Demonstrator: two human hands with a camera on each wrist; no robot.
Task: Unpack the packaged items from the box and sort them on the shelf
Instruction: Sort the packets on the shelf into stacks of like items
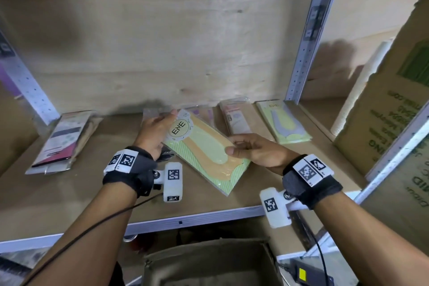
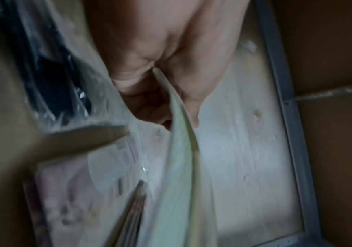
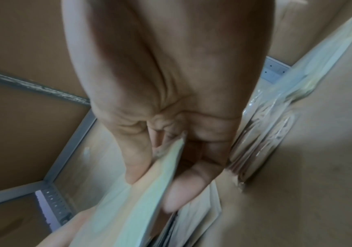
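Observation:
A flat green and orange sock package (image 1: 204,146) marked ENE lies slantwise low over the shelf board (image 1: 69,193), held at both ends. My left hand (image 1: 162,127) grips its labelled top end, thumb on the front and fingers behind. My right hand (image 1: 234,145) pinches the right edge between thumb and fingers. The left wrist view shows the package edge (image 2: 181,150) running out from between thumb and palm. In the right wrist view the package (image 3: 149,192) sits between thumb and fingers. I cannot tell whether its lower corner touches the board.
Other packages lie on the shelf: a dark and pink one (image 1: 62,139) at left, a clear one (image 1: 155,112) behind my left hand, a pink-white one (image 1: 236,118) and a yellow-green one (image 1: 285,121) at right. A tall cardboard box (image 1: 394,100) stands right; an open box (image 1: 209,262) sits below.

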